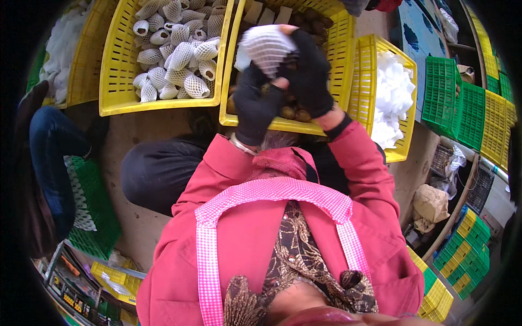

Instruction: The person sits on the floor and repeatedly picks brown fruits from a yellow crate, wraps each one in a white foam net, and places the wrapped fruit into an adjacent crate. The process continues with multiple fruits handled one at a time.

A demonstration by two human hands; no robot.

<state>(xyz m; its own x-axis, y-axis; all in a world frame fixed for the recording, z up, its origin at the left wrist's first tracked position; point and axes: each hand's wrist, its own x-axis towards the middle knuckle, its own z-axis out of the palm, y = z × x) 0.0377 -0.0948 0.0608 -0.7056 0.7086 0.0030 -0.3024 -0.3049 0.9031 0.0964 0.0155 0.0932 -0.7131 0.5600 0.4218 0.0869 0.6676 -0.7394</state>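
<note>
A white foam net sleeve (267, 45) is stretched wide between my hands, above a yellow plastic crate (332, 127). My right hand (310, 73), in a black fingerless glove, grips its right side, with fingertips at the top edge. From below, my left hand (257, 102), gloved the same way, holds the sleeve's lower end. Whether a fruit is inside the sleeve is hidden. Brown round fruits (302, 115), which look like kiwifruit, lie in the crate under my hands. At its far end are pale block-like pieces (267, 17).
To the left, another yellow crate (163, 109) holds many sleeved fruits (179, 57). White foam sleeves (389, 98) fill a yellow basket (401, 154) on the right. A person's jeans-clad leg (55, 138) is at far left, beside a green crate (96, 208). Green crates (442, 95) stand at right.
</note>
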